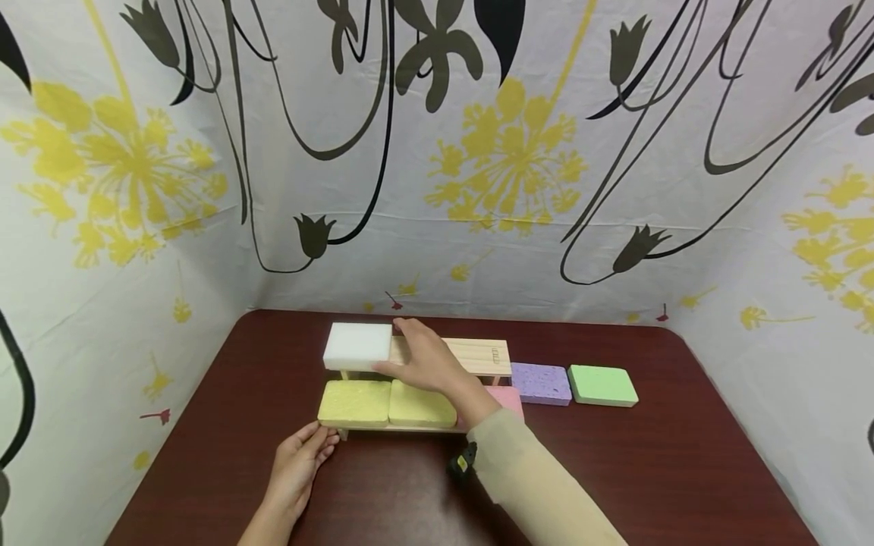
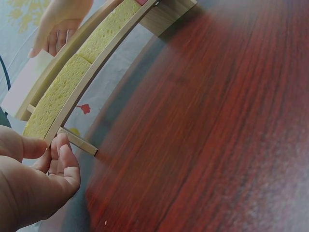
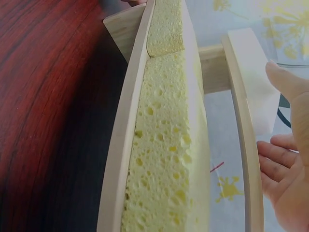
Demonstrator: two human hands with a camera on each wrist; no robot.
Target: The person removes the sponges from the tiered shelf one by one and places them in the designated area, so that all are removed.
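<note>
A two-tier wooden rack (image 1: 478, 350) stands on the table. On its lower tier lie two yellow sponges, a left one (image 1: 355, 403) and a right one (image 1: 425, 406), with a pink sponge (image 1: 510, 399) partly hidden by the right forearm. A white sponge block (image 1: 357, 346) sits at the left end of the upper tier. My right hand (image 1: 432, 362) is over that tier, thumb and fingers spread at the block's right edge. With thumb and fingertips, my left hand (image 2: 43, 179) pinches the rack's front left corner, near a short wooden leg (image 2: 79, 141).
Right of the rack, a purple sponge (image 1: 541, 383) and a green sponge (image 1: 603, 385) lie on the dark red wooden table (image 1: 649, 470). A patterned cloth (image 1: 410, 189) hangs behind the table and along its sides.
</note>
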